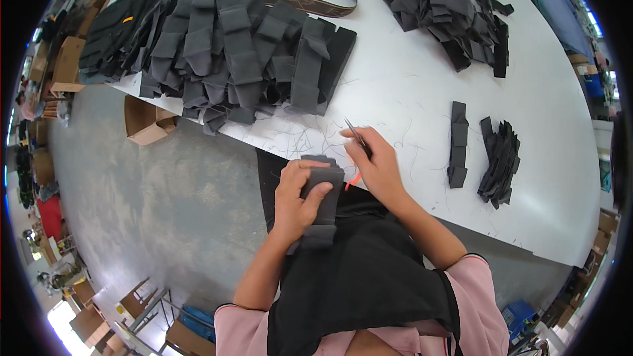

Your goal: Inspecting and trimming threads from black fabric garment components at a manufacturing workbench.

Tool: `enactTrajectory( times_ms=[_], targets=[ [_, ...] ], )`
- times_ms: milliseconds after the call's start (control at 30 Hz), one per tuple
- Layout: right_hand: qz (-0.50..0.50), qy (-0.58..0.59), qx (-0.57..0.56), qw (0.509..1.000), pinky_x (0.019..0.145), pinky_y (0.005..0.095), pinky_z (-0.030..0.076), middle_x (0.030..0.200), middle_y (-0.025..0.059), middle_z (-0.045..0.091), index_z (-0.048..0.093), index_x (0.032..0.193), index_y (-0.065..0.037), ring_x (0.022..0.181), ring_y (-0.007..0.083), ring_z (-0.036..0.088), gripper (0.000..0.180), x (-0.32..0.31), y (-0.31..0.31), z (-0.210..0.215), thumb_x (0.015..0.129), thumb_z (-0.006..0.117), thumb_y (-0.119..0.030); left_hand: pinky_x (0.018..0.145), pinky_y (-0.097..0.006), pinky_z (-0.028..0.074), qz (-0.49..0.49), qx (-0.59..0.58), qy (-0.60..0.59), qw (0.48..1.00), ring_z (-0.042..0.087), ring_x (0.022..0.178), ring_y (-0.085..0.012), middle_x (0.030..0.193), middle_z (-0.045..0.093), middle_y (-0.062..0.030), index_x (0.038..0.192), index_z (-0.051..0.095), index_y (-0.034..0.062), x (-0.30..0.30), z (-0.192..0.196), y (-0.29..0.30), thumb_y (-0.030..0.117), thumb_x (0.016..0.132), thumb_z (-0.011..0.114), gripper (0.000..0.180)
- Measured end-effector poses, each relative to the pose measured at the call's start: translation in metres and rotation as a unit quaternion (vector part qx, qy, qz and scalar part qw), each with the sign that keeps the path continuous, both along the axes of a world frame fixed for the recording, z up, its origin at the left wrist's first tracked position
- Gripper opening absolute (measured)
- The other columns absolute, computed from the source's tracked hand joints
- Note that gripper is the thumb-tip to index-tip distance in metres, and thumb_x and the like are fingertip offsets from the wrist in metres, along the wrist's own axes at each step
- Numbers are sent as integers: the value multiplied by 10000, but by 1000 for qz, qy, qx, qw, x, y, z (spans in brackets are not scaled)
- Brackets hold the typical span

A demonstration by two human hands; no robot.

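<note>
My left hand [297,199] is closed around a dark grey fabric strip [324,192] with folded pocket-like sections, held at the table's near edge in front of the black apron. In my right hand [381,170] is a pair of thread snips [358,136], their thin points aimed up and to the left; the fingers cover most of the handle. A bright orange strip [353,181] hangs below that hand, and I cannot tell what it is fixed to. The snips are apart from the fabric.
A large heap of similar grey pieces [234,46] covers the table's left part. Another pile [448,6] lies far right. One single strip [457,145] and a small stack [500,165] are at right. Loose threads litter the white table [409,92]. An open cardboard box [150,125] is at left.
</note>
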State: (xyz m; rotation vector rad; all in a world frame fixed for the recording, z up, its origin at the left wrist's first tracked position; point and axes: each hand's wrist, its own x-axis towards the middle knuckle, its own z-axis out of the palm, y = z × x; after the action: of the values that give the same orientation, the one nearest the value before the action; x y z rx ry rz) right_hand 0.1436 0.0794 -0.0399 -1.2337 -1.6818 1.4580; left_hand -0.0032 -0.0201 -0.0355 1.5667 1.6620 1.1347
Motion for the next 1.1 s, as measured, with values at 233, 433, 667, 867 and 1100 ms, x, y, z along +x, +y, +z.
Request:
enactTrajectory(
  times_ms=[233,433,667,867,1100],
  targets=[
    [72,-94,213,970,524,275,420,721,55,574,614,1013,-73,569,184,547,284,34,-29,38,738,679,-58,878,-281,401,59,-58,-276,957,540,972,-176,1034,578,-95,985,596,-16,0,-6,-3,136,846,625,209],
    [108,-83,196,971,575,274,470,765,111,613,626,994,-30,653,217,602,291,37,-23,41,712,671,24,918,-290,382,45,-56,-263,962,521,1036,-188,1129,551,-87,976,592,-9,1,2,0,132,848,622,192],
    [101,-73,191,974,548,283,458,753,76,632,645,972,-54,620,208,603,239,35,-24,35,736,680,-44,925,-297,381,29,-55,-262,963,509,1070,-195,1167,540,-87,958,589,-6,-1,3,-2,149,849,624,193],
    [72,-60,103,990,581,263,467,798,87,650,646,965,-39,640,213,609,218,39,-29,36,750,678,-39,937,-302,375,15,-60,-255,965,495,1103,-201,1204,525,-87,949,591,-6,-2,7,-1,189,847,631,223],
    [88,-46,61,993,603,267,485,805,90,647,620,967,-36,662,188,623,217,35,-25,39,762,684,-66,979,-351,350,-22,-50,-205,977,458,1190,-260,1224,523,-104,953,583,6,-8,8,-2,177,817,648,228]
  ],
)
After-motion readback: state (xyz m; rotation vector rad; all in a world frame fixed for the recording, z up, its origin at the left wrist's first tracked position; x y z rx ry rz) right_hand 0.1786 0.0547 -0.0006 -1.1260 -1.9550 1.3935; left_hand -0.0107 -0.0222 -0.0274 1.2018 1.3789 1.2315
